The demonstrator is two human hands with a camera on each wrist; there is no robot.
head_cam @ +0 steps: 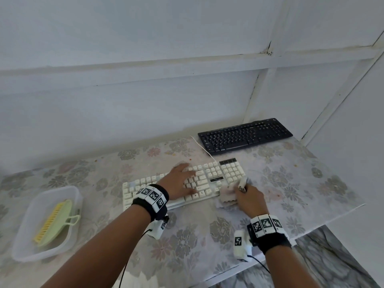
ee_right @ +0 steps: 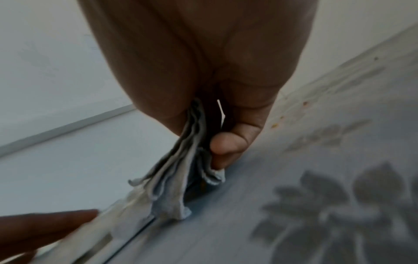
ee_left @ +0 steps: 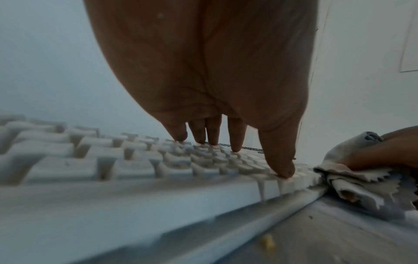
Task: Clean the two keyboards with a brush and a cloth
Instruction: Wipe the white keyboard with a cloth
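Left hand (head_cam: 182,181) flat on white keyboard (head_cam: 207,179); right hand (head_cam: 249,199) grips cloth (head_cam: 228,194) at its edge.

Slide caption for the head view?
Left hand steadies white keyboard; right hand wipes its edge with cloth.

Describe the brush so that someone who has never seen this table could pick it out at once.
Start at the table with the flowered cover and look to its near left corner, where a clear plastic tub sits apart from both keyboards. The brush lies inside it, the only thing there. It is pale green with yellow bristles and a loop handle, unlike the grey cloth that the right hand holds.
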